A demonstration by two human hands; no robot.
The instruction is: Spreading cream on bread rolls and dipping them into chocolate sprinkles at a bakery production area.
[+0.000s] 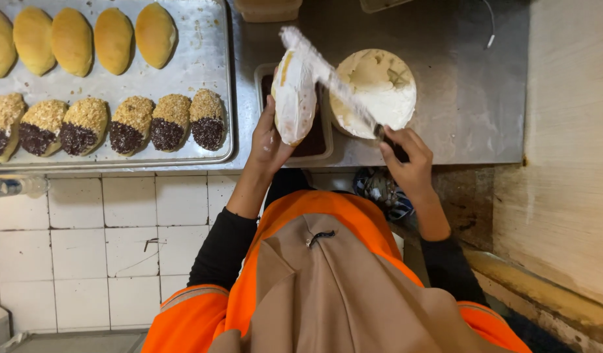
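My left hand (pixel 267 140) grips a cream-coated bun (pixel 295 98); my right hand (pixel 406 157) clamps a cream-smeared knife (pixel 327 72) across it. I judge spreading is underway; next calls for an even stroke.

1. There is 1 view only, from a camera worn on the person's head, so no part of the scene is shared with a second view.
2. It looks almost straight down over the person's own chest and orange vest (pixel 327 261), which fill the lower middle of the frame.
3. The steel bench (pixel 471 98) runs across the top of the frame, its front edge about halfway down; white floor tiles (pixel 105 248) show lower left.
4. It sits close: both hands lie near the centre, at arm's reach.
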